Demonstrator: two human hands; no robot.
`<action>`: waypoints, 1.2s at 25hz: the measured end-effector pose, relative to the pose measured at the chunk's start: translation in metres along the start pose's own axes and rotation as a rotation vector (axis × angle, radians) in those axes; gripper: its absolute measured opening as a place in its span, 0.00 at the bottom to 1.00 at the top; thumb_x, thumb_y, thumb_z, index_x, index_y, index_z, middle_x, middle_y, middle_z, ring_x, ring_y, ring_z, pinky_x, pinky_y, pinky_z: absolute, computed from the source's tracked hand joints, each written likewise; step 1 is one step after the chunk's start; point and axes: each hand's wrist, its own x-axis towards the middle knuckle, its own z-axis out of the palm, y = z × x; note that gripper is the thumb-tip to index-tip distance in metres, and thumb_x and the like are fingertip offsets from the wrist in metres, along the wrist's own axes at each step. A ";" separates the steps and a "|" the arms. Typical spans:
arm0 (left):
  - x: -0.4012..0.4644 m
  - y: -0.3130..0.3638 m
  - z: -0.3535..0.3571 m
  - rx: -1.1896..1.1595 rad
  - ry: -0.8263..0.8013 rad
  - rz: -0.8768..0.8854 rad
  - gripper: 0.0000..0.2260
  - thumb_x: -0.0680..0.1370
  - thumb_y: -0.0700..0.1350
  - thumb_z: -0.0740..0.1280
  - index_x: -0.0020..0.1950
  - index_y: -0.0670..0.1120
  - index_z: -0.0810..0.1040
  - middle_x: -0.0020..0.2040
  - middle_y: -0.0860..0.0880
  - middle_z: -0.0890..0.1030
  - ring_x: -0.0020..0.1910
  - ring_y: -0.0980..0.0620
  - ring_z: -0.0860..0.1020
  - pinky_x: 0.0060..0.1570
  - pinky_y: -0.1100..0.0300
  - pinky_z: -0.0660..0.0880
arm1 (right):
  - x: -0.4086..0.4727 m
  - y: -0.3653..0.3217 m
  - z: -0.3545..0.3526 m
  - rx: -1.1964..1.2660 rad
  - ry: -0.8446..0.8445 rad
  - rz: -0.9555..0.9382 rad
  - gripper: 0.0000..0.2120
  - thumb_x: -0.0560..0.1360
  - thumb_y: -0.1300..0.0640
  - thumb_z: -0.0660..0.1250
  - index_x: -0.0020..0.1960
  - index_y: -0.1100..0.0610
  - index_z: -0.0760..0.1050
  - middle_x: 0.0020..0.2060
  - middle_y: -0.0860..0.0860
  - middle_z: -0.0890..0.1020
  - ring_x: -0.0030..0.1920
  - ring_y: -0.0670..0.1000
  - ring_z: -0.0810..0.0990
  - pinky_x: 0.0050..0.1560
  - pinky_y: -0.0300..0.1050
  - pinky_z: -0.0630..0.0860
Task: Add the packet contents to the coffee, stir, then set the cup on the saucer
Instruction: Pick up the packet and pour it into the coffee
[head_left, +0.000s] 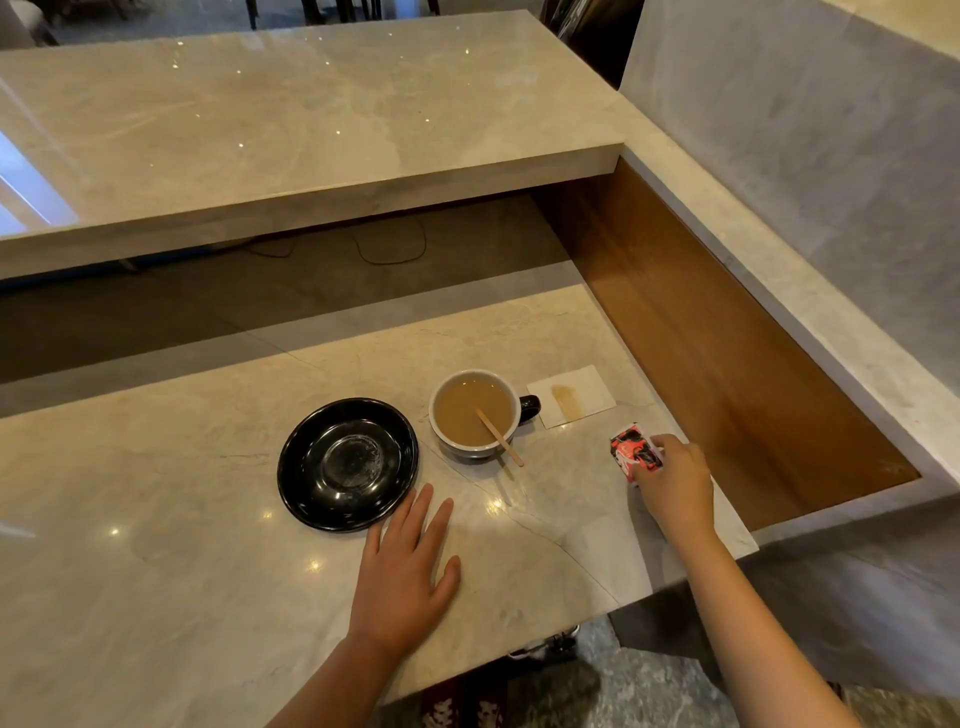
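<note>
The packet was pinched in the right hand near the counter's right edge; the left hand lay flat, fingers spread; powder could be spilled beside the cup

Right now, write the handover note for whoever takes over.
Left hand: flat on the counter, empty, beside the saucer.
Right hand: gripping the packet on the counter, right of the cup.
Cup: on the counter, between the saucer and a stained napkin, stick in the coffee.
Done: can't tell whether the packet is emptied.
Left: check packet, stir, cup onto saucer.
</note>
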 end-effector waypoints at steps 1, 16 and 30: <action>0.000 0.000 0.000 -0.003 -0.002 -0.003 0.26 0.77 0.58 0.55 0.74 0.52 0.60 0.75 0.47 0.59 0.73 0.50 0.53 0.66 0.43 0.57 | -0.002 -0.001 0.000 0.065 -0.011 0.014 0.19 0.74 0.62 0.68 0.63 0.62 0.71 0.61 0.63 0.76 0.56 0.62 0.77 0.55 0.53 0.76; -0.001 -0.001 0.003 -0.016 -0.007 -0.020 0.27 0.77 0.59 0.54 0.75 0.54 0.58 0.76 0.50 0.56 0.73 0.52 0.51 0.69 0.46 0.54 | -0.012 -0.085 -0.007 0.671 -0.157 -0.146 0.14 0.72 0.67 0.68 0.53 0.53 0.73 0.48 0.54 0.81 0.40 0.55 0.83 0.37 0.46 0.82; 0.000 -0.001 0.003 -0.018 0.005 -0.009 0.26 0.77 0.58 0.56 0.74 0.52 0.61 0.75 0.49 0.59 0.73 0.51 0.53 0.66 0.48 0.52 | -0.001 -0.125 -0.008 -0.160 -0.009 -1.038 0.21 0.68 0.69 0.70 0.60 0.59 0.76 0.47 0.58 0.81 0.37 0.60 0.80 0.31 0.48 0.76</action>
